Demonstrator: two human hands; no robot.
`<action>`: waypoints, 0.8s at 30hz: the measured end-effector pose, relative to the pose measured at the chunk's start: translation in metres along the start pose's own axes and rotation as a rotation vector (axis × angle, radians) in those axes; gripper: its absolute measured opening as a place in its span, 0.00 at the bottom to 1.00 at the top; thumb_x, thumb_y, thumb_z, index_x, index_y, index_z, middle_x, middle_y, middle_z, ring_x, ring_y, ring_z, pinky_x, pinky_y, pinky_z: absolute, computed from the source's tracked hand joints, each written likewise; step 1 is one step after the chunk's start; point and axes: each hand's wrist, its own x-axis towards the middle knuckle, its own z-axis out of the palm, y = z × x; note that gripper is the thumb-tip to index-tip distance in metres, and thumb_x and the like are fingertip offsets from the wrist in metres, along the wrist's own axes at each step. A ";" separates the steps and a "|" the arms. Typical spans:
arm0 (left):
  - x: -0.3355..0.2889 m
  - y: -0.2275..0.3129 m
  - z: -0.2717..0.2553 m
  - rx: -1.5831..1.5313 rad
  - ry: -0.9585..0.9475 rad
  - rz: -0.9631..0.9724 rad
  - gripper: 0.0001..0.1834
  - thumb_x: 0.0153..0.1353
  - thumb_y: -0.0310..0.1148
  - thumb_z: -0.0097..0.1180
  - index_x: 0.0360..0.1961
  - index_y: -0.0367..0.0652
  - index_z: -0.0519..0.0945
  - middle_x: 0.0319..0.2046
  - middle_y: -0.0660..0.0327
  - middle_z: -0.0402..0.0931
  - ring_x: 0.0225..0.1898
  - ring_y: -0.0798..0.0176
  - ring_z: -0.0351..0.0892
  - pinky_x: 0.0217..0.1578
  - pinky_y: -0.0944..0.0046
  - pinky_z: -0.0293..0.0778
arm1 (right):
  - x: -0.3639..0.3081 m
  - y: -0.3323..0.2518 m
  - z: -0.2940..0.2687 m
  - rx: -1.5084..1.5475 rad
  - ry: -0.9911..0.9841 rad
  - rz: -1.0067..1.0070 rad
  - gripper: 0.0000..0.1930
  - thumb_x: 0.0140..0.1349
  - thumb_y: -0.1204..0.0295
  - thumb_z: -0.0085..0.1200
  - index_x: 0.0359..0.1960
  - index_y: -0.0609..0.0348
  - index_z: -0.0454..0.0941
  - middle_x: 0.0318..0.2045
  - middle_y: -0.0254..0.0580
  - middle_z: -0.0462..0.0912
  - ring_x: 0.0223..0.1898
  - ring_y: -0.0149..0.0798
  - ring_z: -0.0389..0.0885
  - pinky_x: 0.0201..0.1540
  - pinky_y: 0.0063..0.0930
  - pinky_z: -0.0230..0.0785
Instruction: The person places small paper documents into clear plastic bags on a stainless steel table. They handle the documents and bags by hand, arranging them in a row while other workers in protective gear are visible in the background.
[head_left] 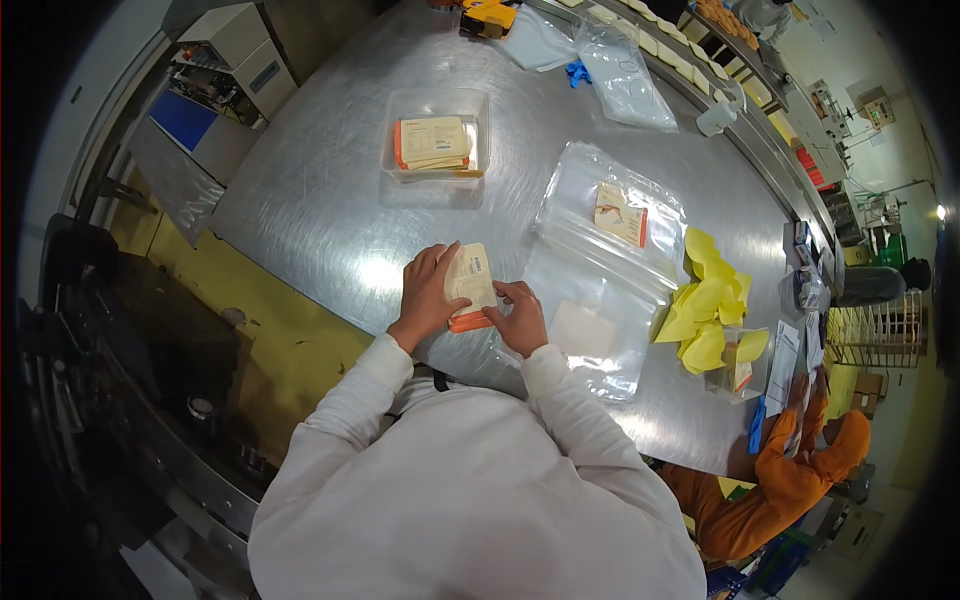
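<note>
Both my hands hold a cream paper pouch with an orange edge (pixel 470 285) flat on the steel table (pixel 330 200). My left hand (pixel 428 292) covers its left side with fingers spread over the top. At the pouch's lower right corner my right hand (pixel 520 318) pinches it. Just right of my hands lie clear plastic bags (pixel 600 300), one holding a similar pouch (pixel 621 213).
A clear tray (pixel 437 145) with stacked cream pouches sits farther back. Yellow sheets (pixel 707 305) lie at the right beside a small clear box (pixel 742 365). More plastic bags (pixel 625 75) and a yellow tool (pixel 488 16) are at the far edge. A person in orange sleeves (pixel 800 470) works at the right.
</note>
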 end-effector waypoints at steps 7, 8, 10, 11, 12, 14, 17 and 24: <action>-0.012 0.004 0.005 0.124 0.253 0.166 0.42 0.43 0.24 0.71 0.63 0.45 0.70 0.58 0.53 0.67 0.63 0.49 0.64 0.61 0.49 0.63 | -0.015 -0.011 0.015 -0.028 0.110 -0.018 0.28 0.48 0.74 0.68 0.55 0.57 0.78 0.41 0.40 0.78 0.39 0.40 0.78 0.48 0.36 0.66; -0.012 0.002 0.010 -0.032 0.284 0.131 0.40 0.45 0.21 0.69 0.63 0.44 0.70 0.57 0.53 0.68 0.60 0.51 0.68 0.59 0.52 0.66 | -0.016 -0.011 0.014 -0.023 0.109 -0.033 0.28 0.48 0.75 0.68 0.55 0.56 0.78 0.41 0.40 0.78 0.39 0.39 0.78 0.47 0.34 0.67; -0.008 0.000 0.016 -0.345 0.340 0.064 0.37 0.48 0.15 0.65 0.62 0.41 0.70 0.56 0.53 0.69 0.55 0.56 0.74 0.53 0.57 0.74 | -0.015 -0.010 0.013 0.118 0.136 -0.002 0.27 0.49 0.75 0.68 0.54 0.57 0.79 0.40 0.39 0.79 0.39 0.36 0.78 0.45 0.33 0.68; -0.003 -0.001 0.019 -0.564 0.347 -0.065 0.35 0.49 0.14 0.63 0.61 0.40 0.70 0.54 0.53 0.70 0.52 0.58 0.75 0.52 0.60 0.75 | -0.013 -0.009 0.012 0.188 0.149 0.013 0.26 0.49 0.75 0.68 0.53 0.57 0.79 0.39 0.39 0.80 0.39 0.34 0.79 0.45 0.32 0.69; 0.000 0.002 0.017 -0.776 0.341 -0.206 0.33 0.51 0.13 0.62 0.60 0.38 0.69 0.53 0.54 0.70 0.50 0.60 0.77 0.50 0.62 0.76 | -0.014 -0.006 0.012 0.241 0.148 0.033 0.24 0.51 0.75 0.68 0.52 0.59 0.79 0.39 0.38 0.81 0.38 0.33 0.79 0.44 0.30 0.70; 0.005 0.006 0.009 -1.012 0.336 -0.330 0.30 0.55 0.13 0.60 0.59 0.33 0.67 0.48 0.56 0.74 0.45 0.66 0.79 0.46 0.68 0.77 | -0.013 0.003 0.009 0.347 0.146 0.073 0.20 0.54 0.75 0.67 0.50 0.63 0.80 0.37 0.38 0.83 0.37 0.31 0.79 0.43 0.27 0.72; 0.011 -0.003 0.009 -1.152 0.317 -0.376 0.29 0.55 0.15 0.61 0.59 0.34 0.68 0.45 0.57 0.77 0.45 0.65 0.79 0.46 0.67 0.78 | -0.013 0.009 0.003 0.821 0.090 0.275 0.14 0.59 0.76 0.64 0.46 0.69 0.80 0.37 0.41 0.85 0.35 0.31 0.79 0.43 0.26 0.73; 0.006 0.008 0.002 -1.428 0.195 -0.562 0.27 0.57 0.17 0.63 0.57 0.34 0.69 0.44 0.54 0.78 0.43 0.64 0.80 0.46 0.66 0.78 | -0.023 0.001 -0.014 1.238 -0.044 0.284 0.15 0.63 0.75 0.61 0.48 0.71 0.78 0.38 0.46 0.85 0.37 0.34 0.83 0.45 0.27 0.76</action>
